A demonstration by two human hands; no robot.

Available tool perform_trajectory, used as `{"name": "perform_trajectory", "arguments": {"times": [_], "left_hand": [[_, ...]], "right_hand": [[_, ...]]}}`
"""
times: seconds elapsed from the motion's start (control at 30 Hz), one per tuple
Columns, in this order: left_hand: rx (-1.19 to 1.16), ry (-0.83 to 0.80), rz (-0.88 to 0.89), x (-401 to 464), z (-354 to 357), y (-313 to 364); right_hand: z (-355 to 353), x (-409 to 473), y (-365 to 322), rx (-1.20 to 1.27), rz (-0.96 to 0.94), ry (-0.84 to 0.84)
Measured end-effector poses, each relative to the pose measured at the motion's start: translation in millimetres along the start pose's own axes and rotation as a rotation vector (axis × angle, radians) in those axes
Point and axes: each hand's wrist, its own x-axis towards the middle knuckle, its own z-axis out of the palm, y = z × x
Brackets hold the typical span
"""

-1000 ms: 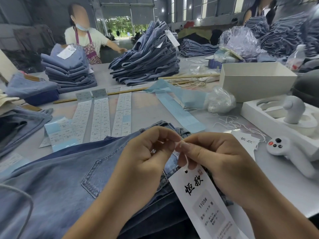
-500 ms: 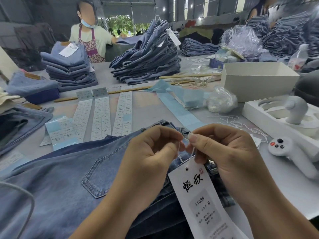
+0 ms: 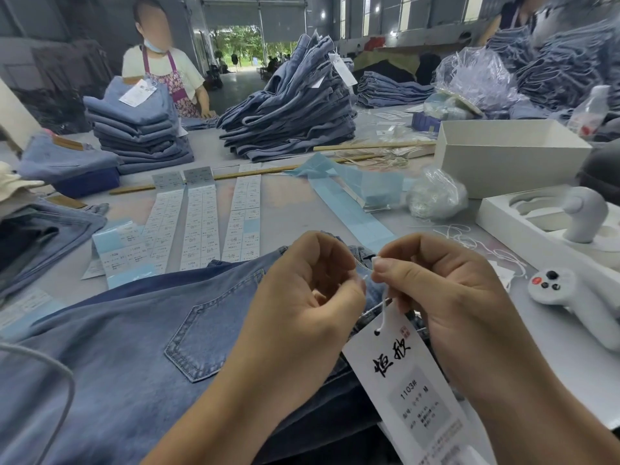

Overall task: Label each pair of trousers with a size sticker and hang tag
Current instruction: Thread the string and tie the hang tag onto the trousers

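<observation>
A pair of blue denim trousers (image 3: pixel 134 347) lies flat in front of me, back pocket up. Over its waistband my two hands work close together. My right hand (image 3: pixel 446 290) pinches the end of a white string (image 3: pixel 382 313) between thumb and forefinger. The string runs down through the hole of a white hang tag (image 3: pixel 409 391) with black characters and a size sticker. My left hand (image 3: pixel 308 297) is curled with its fingertips at the same string near the waistband. Strips of size stickers (image 3: pixel 198 223) lie on the table beyond the trousers.
Stacks of folded jeans (image 3: pixel 295 109) stand at the back, one stack (image 3: pixel 137 129) in front of a person in an apron. To the right are a white box (image 3: pixel 510 156), a white tray (image 3: pixel 523 229), a white controller (image 3: pixel 570 297), loose strings (image 3: pixel 469 236) and a plastic bag (image 3: pixel 436 193).
My hands have drawn slightly apart and the string is pulled straighter. The hang tag has slid a little lower and to the right.
</observation>
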Motion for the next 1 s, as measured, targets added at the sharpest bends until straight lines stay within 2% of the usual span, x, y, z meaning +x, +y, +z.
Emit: {"name": "perform_trajectory", "arguments": {"times": [0.27,0.73,1.0], "left_hand": [[-0.083,0.017,-0.009,1.2,3.6,-1.7],[-0.191,0.131,0.017,-2.3,17.3,-7.4],[-0.310,0.219,-0.099,1.0,27.4,-11.2]], "right_hand": [[5.6,-1.5,2.8,0.161,0.079,-0.062],[12.7,-2.9,8.1,0.249,0.125,0.029],[18.3,-4.8,11.2,0.322,0.163,0.116]]}}
